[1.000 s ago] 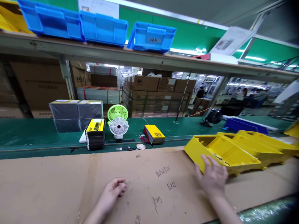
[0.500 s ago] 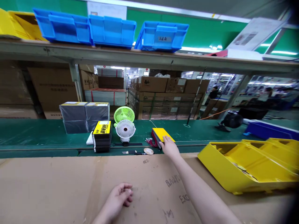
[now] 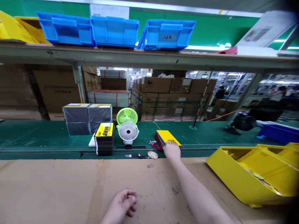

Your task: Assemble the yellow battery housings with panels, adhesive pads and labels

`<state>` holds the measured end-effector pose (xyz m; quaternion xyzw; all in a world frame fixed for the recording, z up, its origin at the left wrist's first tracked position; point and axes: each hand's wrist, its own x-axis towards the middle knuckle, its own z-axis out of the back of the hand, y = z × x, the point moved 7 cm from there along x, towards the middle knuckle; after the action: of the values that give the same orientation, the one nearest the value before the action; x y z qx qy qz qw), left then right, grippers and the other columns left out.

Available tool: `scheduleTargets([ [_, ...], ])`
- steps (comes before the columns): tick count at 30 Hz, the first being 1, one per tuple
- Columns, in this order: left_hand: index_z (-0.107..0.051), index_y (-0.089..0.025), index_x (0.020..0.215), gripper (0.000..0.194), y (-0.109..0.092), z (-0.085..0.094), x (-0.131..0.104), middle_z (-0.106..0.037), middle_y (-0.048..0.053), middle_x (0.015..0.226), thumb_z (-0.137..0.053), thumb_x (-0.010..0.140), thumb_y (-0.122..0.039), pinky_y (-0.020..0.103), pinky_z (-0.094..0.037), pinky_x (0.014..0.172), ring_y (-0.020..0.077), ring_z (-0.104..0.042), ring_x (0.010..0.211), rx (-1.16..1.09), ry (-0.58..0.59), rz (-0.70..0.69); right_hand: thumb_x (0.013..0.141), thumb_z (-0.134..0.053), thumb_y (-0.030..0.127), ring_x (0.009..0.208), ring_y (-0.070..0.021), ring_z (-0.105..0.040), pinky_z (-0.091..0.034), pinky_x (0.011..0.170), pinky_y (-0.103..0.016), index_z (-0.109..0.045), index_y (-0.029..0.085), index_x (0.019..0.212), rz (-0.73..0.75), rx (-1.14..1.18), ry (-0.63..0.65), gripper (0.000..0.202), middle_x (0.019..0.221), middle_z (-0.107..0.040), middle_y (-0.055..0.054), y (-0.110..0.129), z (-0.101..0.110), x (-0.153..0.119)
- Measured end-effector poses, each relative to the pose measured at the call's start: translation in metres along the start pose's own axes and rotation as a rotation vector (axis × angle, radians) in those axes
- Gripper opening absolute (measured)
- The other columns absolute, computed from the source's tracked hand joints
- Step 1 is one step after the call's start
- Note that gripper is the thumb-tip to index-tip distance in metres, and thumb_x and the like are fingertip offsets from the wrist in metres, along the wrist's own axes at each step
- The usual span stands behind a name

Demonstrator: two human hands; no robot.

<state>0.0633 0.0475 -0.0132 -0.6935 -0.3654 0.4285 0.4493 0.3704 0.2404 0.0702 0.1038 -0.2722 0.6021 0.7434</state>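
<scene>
My right hand (image 3: 172, 151) reaches to the near edge of a flat yellow-topped box (image 3: 168, 136), its fingers bent over that edge. The fingertips are partly hidden, so how firm the hold is does not show. Dark red cords with pale ends (image 3: 156, 144) lie along the box's left side. My left hand (image 3: 126, 202) hovers low over the brown cardboard sheet (image 3: 70, 186), loosely curled with a gap between thumb and forefinger, nothing in it. Left of the box stand a white fan (image 3: 128, 132), a green fan (image 3: 127, 115) and a stack of black boxes with a yellow top (image 3: 105, 140).
Yellow bins (image 3: 243, 177) sit on the right. Grey wrapped boxes (image 3: 78, 116) stand at the back left. A watch (image 3: 128, 147), a marker (image 3: 143, 157) and a round disc (image 3: 152, 154) lie near the green bench's front edge. Blue bins (image 3: 114, 32) line the shelf above.
My right hand has drawn back from the box's top to its near edge, fingers more bent, uncovering black print. The view has shifted slightly. My left hand keeps its loose curl.
</scene>
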Motion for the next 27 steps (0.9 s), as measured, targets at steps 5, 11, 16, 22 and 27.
scheduleTargets([
  [5, -0.053, -0.010, 0.097, 0.042, 0.004, 0.000, 0.004, -0.054, 0.003, 0.078, -0.060, 0.066, -0.039, 0.024, -0.038, 0.052, 0.0111, -0.053, 0.061, -0.003, -0.008, 0.008, 0.085, -0.055, 0.030, 0.081, -0.0167, -0.058, -0.045, 0.073, -0.032, -0.060, 0.008, 0.087, -0.041, -0.045, 0.009, 0.023, 0.086, -0.062, -0.008, 0.003, -0.006, 0.001],
  [11, -0.052, -0.010, 0.097, 0.042, 0.006, 0.000, 0.005, -0.054, 0.003, 0.078, -0.059, 0.066, -0.038, 0.023, -0.037, 0.052, 0.0104, -0.053, 0.061, -0.003, -0.011, 0.011, 0.086, -0.055, 0.033, 0.083, -0.0156, -0.059, -0.047, 0.075, -0.033, -0.060, 0.009, 0.086, -0.016, -0.063, 0.073, 0.024, 0.086, -0.062, -0.006, 0.005, -0.006, 0.001],
  [16, -0.053, -0.010, 0.096, 0.042, 0.004, 0.000, 0.004, -0.055, 0.003, 0.076, -0.060, 0.066, -0.038, 0.023, -0.037, 0.051, 0.0101, -0.052, 0.060, 0.006, -0.025, 0.018, 0.087, -0.054, 0.034, 0.086, -0.0162, -0.059, -0.048, 0.078, -0.034, -0.059, 0.009, 0.093, -0.006, -0.076, 0.165, 0.026, 0.092, -0.061, -0.007, 0.009, -0.006, 0.003],
  [22, -0.053, -0.010, 0.095, 0.042, 0.002, -0.001, 0.003, -0.056, 0.003, 0.076, -0.060, 0.064, -0.037, 0.023, -0.036, 0.050, 0.0098, -0.051, 0.058, 0.022, -0.033, 0.011, 0.087, -0.054, 0.032, 0.085, -0.0156, -0.060, -0.050, 0.075, -0.034, -0.058, 0.010, 0.098, 0.012, -0.072, 0.246, 0.025, 0.094, -0.061, -0.007, 0.014, -0.003, 0.006],
  [27, -0.052, -0.010, 0.097, 0.040, 0.005, 0.000, 0.003, -0.056, 0.004, 0.078, -0.057, 0.067, -0.036, 0.023, -0.037, 0.052, 0.0100, -0.051, 0.059, 0.041, -0.020, 0.004, 0.087, -0.054, 0.032, 0.087, -0.0161, -0.059, -0.050, 0.076, -0.034, -0.057, 0.010, 0.100, 0.033, -0.055, 0.240, 0.025, 0.097, -0.060, -0.007, 0.017, 0.004, 0.012],
])
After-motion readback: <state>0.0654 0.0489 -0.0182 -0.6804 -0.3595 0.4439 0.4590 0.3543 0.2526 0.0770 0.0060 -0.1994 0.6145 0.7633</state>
